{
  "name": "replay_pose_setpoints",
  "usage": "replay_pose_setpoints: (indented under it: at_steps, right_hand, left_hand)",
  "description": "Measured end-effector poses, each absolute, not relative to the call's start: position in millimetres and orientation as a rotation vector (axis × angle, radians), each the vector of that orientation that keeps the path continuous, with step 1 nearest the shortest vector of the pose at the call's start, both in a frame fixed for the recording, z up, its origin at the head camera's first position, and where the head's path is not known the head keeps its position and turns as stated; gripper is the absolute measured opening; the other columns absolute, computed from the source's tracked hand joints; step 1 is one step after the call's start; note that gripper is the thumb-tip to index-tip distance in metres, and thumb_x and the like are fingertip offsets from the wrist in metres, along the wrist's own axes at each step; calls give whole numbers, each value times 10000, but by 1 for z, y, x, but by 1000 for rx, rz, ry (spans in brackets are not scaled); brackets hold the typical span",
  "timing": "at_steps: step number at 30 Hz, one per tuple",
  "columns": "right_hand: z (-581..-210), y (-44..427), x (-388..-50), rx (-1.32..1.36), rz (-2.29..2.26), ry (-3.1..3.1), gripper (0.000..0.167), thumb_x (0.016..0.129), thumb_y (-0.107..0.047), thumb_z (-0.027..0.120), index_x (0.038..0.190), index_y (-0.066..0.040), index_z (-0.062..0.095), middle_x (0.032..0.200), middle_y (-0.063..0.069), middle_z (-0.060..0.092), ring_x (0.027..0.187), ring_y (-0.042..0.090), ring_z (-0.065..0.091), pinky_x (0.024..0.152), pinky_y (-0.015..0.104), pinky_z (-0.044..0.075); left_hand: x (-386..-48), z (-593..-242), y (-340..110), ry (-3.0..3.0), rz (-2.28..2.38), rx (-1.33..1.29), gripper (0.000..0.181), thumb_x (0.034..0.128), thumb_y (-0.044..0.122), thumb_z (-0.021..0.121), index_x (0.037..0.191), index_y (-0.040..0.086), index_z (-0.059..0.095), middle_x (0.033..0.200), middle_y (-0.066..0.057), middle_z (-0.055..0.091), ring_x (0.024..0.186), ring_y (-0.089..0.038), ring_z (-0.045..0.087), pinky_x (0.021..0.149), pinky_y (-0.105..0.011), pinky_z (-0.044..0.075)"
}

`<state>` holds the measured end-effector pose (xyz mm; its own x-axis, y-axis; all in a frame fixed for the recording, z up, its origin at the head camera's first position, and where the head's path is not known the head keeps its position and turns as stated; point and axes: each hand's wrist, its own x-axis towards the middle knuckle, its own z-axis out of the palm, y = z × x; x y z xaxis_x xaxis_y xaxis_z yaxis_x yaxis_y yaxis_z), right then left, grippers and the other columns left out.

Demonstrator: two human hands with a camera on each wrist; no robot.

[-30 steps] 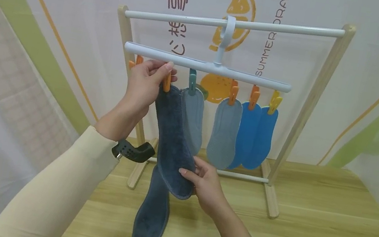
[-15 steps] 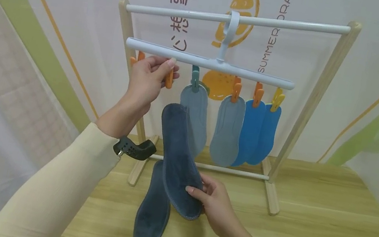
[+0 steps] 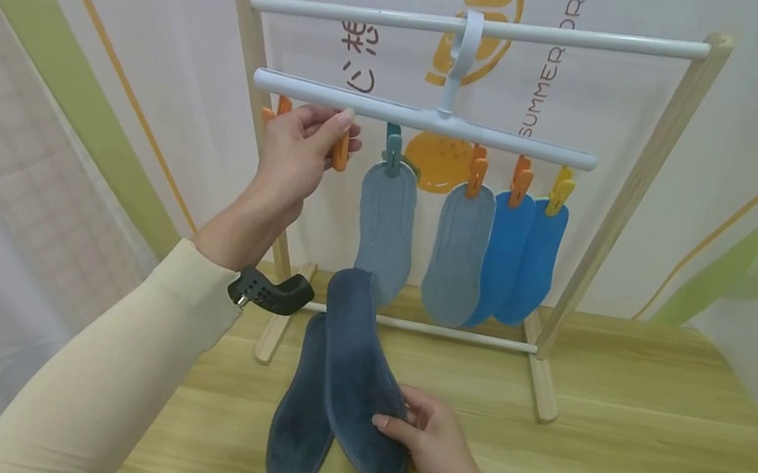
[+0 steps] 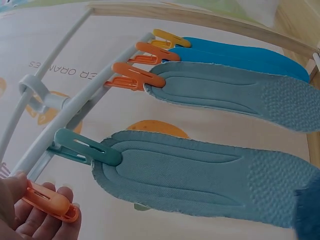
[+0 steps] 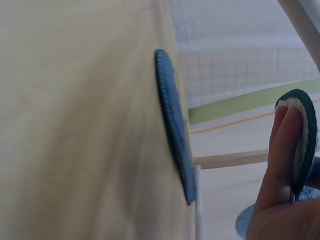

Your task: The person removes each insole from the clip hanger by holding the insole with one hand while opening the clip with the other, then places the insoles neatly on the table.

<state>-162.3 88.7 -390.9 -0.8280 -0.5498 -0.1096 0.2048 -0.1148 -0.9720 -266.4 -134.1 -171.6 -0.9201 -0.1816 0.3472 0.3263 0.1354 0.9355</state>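
My left hand [image 3: 296, 154] pinches an orange clothespin [image 3: 341, 154] under the white hanger bar [image 3: 517, 142], on its left half. In the left wrist view that clothespin lies between thumb and fingers, with no insole in it. My right hand [image 3: 443, 451] holds a dark blue insole [image 3: 356, 368] by its wide lower end, thumb on top. The insole tilts below the hanger, its narrow end overlapping a hanging grey-blue insole [image 3: 389, 221] from this angle. A second dark insole [image 3: 299, 442] lies on the table, partly hidden behind the held one.
A green clothespin [image 3: 392, 151] grips the nearer grey-blue insole. Further right hang another grey-blue insole [image 3: 458, 255] and two blue insoles [image 3: 539, 252], on orange and yellow clothespins. One more orange clothespin [image 3: 283, 106] sits at the left end. A wooden rack [image 3: 632, 201] carries the hanger.
The dark insole has come away from the clothespin and moved down and slightly right in my right hand. My left hand stays on the clothespin.
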Motion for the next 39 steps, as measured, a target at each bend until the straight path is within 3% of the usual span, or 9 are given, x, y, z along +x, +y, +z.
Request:
replay_pose_setpoints:
  at_steps: [8, 31, 39]
  right_hand:
    - [-403, 91, -158, -318, -1967, 1713, 572, 963, -100, 649, 1455, 104, 440, 1295, 207, 682, 1034, 187, 735, 821, 288, 622]
    - [-433, 87, -159, -203, -1928, 1781, 516, 952, -32, 622, 1414, 133, 463, 1198, 222, 719, 978, 251, 760, 800, 347, 639]
    - [-439, 81, -166, -262, -1885, 1819, 536, 971, -24, 591, 1438, 160, 402, 1267, 269, 673, 1078, 320, 727, 857, 398, 631]
  left_hand:
    - [-269, -173, -135, -2024, -1872, -135, 364, 1015, 269, 610, 1296, 38, 591, 1236, -144, 683, 1087, -196, 701, 1037, -326, 553]
    - [-271, -178, -133, -2032, -1883, -132, 360, 1014, 274, 614, 1296, 50, 601, 1192, -115, 697, 1062, -190, 710, 1025, -338, 563]
    - [-272, -180, -131, -2049, -1875, -151, 351, 1019, 265, 607, 1294, 47, 597, 1168, -93, 694, 1091, -217, 708, 1013, -334, 568]
